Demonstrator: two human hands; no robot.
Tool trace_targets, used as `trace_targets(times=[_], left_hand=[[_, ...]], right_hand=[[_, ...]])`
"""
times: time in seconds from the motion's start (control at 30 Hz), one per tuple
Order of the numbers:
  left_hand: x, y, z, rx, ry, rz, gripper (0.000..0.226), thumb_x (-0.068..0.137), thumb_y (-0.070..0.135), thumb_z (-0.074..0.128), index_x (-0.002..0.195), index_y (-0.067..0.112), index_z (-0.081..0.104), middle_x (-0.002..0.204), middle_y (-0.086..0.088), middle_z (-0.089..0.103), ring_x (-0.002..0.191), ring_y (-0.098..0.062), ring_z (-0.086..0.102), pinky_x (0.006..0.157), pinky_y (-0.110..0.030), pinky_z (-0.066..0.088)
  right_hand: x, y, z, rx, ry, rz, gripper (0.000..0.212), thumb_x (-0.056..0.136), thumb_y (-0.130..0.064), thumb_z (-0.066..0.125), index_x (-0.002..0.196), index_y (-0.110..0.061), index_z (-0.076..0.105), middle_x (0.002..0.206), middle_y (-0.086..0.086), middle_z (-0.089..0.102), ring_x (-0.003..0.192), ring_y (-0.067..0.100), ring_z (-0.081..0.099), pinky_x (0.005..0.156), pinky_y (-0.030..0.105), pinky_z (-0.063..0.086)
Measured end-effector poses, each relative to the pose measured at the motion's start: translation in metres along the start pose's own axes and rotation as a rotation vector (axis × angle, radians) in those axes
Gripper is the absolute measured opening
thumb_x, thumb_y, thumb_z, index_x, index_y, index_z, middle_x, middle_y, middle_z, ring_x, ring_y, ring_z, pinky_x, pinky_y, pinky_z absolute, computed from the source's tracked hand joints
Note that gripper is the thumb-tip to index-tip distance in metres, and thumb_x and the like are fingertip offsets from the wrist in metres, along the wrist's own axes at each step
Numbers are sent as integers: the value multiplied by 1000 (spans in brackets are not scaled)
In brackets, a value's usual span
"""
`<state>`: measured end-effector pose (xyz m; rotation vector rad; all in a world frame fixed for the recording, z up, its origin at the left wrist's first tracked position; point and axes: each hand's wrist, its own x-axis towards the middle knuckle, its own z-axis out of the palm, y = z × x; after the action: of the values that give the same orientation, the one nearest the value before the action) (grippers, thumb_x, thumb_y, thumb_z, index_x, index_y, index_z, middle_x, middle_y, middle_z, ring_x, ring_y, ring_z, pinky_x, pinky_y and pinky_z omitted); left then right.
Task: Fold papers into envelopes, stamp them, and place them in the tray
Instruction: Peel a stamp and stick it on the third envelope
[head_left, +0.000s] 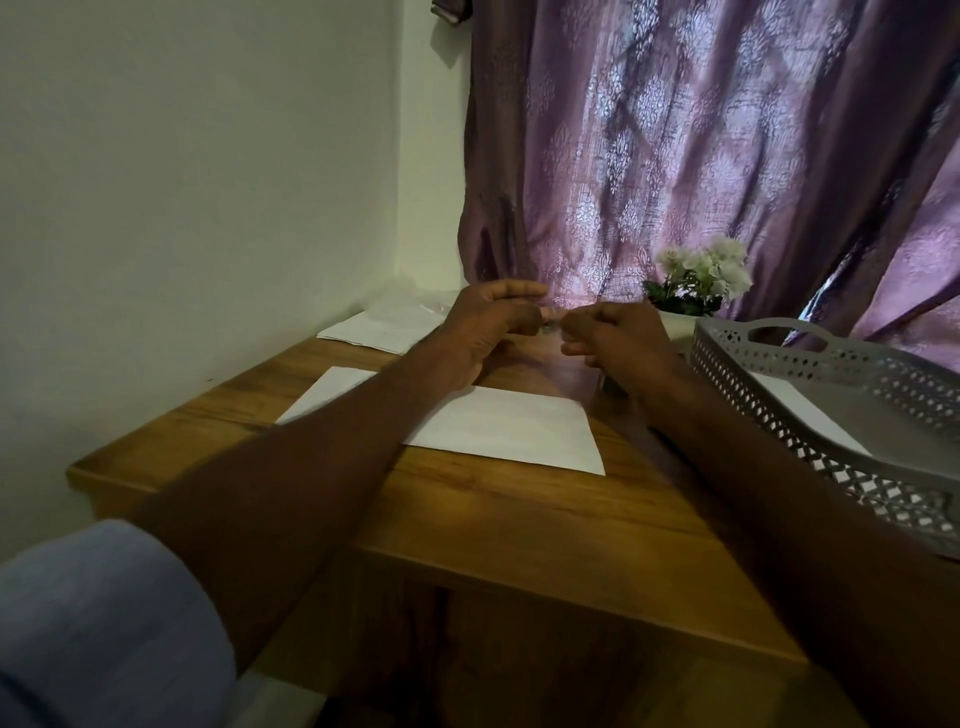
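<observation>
White envelope lies flat on the wood table, frame centre, partly under my left forearm. My left hand and right hand meet above it, fingers curled, pinching something tiny between them; too small to identify. Grey lattice tray at right holds a white sheet. More papers lie at the table's far left edge.

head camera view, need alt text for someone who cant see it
Two hands, left and right, meet fingertip to fingertip over a wooden table, pinching something too small to identify. A folded white paper lies beneath them, a grey lattice tray holding a white sheet sits right, and spare papers lie by the wall.
</observation>
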<state>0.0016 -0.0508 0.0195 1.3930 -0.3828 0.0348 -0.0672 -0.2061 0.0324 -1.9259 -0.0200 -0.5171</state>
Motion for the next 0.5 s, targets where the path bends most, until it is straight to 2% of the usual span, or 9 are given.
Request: trace_targets(times=[0.1, 0.17, 0.23, 0.33, 0.5], left_hand=[[1, 0, 0, -14, -23, 13, 34, 81, 10, 85, 114, 14, 78, 109, -11, 79, 103, -32, 75, 100, -52, 57], [1, 0, 1, 18, -35, 29, 29, 85, 12, 82, 114, 14, 79, 108, -10, 79, 102, -31, 76, 99, -53, 57], [0, 1, 2, 33, -44, 32, 26, 86, 13, 81, 111, 13, 79, 108, -10, 79, 102, -31, 76, 99, -53, 57], [-2, 0, 2, 50, -62, 31, 25, 87, 17, 81, 110, 8, 79, 105, -12, 79, 102, -32, 76, 101, -54, 56], [-3, 0, 1, 59, -83, 13, 25, 88, 20, 80, 107, 4, 79, 104, -17, 79, 102, -35, 75, 103, -54, 55]], right_hand=[[-9, -6, 4, 246, -34, 74, 14, 86, -2, 73, 99, 5, 75, 95, 24, 75, 87, 31, 75, 55, 19, 54], [-13, -9, 4, 348, -37, 87, 20, 87, 4, 71, 105, 13, 71, 94, 27, 73, 71, 24, 74, 50, 19, 53], [-15, -10, 3, 389, -28, 96, 21, 88, 7, 68, 107, 14, 69, 95, 27, 72, 63, 19, 73, 49, 19, 53], [-15, -11, 2, 396, -18, 119, 23, 87, 5, 69, 109, 14, 69, 100, 29, 73, 68, 22, 74, 49, 19, 53], [-20, -17, 2, 454, -30, 156, 24, 86, 6, 68, 109, 14, 69, 97, 27, 73, 67, 21, 74, 47, 19, 53]])
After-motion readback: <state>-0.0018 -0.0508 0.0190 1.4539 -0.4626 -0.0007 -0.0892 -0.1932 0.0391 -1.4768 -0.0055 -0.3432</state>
